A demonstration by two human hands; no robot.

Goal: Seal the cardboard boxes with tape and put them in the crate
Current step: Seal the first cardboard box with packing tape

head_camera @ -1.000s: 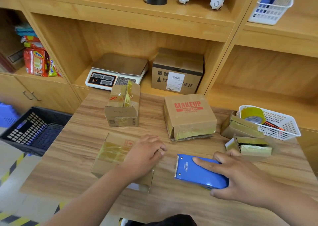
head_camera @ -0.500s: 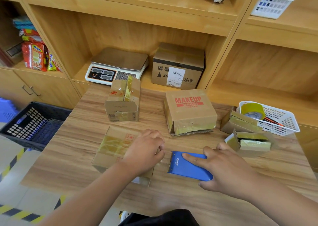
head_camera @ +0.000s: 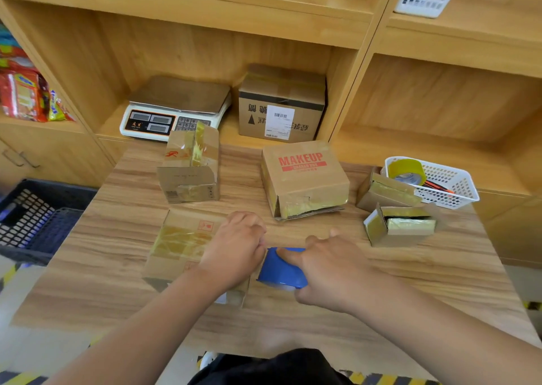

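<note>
The low box (head_camera: 181, 238) lies in front of the MAKEUP box (head_camera: 305, 176), a little left. The left hand (head_camera: 234, 246) curls over its right edge, holding it. The right hand (head_camera: 331, 273) grips the blue tape dispenser (head_camera: 278, 270) (just beside that edge).

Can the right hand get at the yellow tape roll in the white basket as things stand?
Probably yes. The tape roll stands exposed in the open white basket, on the side of the right hand, with only low boxes in front. The hand would first have to release the blue tape dispenser it grips.
</note>
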